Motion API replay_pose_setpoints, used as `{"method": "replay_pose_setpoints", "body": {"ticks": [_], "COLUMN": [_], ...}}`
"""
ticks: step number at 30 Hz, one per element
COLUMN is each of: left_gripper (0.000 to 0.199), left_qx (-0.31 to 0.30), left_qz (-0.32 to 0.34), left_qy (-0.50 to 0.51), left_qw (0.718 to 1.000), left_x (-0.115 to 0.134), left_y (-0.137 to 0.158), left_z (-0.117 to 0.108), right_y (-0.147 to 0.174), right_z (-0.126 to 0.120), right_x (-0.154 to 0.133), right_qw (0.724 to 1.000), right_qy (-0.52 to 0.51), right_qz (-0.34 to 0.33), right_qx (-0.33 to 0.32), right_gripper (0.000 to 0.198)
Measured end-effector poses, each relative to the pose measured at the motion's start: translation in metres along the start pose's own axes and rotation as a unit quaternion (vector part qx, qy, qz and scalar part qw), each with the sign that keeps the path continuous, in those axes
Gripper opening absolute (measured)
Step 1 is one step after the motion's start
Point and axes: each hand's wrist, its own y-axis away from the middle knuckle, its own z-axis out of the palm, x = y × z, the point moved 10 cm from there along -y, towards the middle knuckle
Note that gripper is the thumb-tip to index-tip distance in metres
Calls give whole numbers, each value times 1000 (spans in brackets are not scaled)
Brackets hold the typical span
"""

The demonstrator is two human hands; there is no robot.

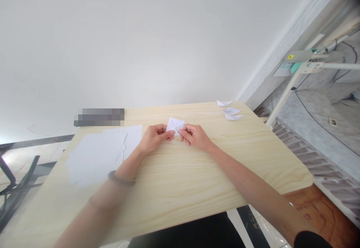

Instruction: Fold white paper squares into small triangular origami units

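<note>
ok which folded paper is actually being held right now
The folded paper between the left hand and the right hand, mid-table; the other folded papers lie untouched near the table's far right corner.

We see a pale, wood-grained worktop (174, 180) with a rounded right-hand corner. On its left side we find white sheets (92, 154), overlapping in an untidy spread. Near the far right corner we have small folded papers (231, 111) grouped together. At the far left edge we see a dark, pixelated block (102, 117).
</note>
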Motion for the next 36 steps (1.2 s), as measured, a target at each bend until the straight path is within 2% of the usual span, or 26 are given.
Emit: {"method": "replay_pose_setpoints", "body": {"ticks": [6, 9, 13, 15, 19, 25, 29, 33, 36], "left_gripper": [28, 27, 29, 30, 27, 25, 31, 36, 36], "left_qx": [8, 27, 26, 44, 117, 113, 114, 93, 78], "left_qz": [12, 23, 24, 34, 65, 93, 65, 24, 13], "left_qy": [-27, -56, -77, -101, -205, -290, -280, -193, -135], "left_qw": [1000, 998, 996, 993, 969, 946, 951, 976, 988], "left_x": [3, 4, 3, 5, 14, 19, 16, 7, 2], "left_y": [0, -1, -1, 0, 2, 2, 3, 3, 2], "left_z": [-3, -6, -5, -9, -22, -22, -23, -20, -19], "right_y": [-1, -2, -3, -3, -2, -2, -2, -2, -2], "right_z": [-1, -7, -15, -17, -21, -24, -25, -24, -21], "right_x": [-2, -5, -4, -3, -2, -12, -9, 3, 7], "right_qw": [999, 998, 996, 995, 993, 981, 983, 992, 995], "right_qy": [38, 28, 36, 40, 40, 133, 129, 70, 36], "right_qz": [-22, -41, -41, -45, -58, -109, -91, -44, -37], "right_qx": [10, 41, 70, 78, 94, 93, 96, 98, 90], "right_gripper": [29, 22, 23, 22, 22, 17, 16, 19, 23]}}
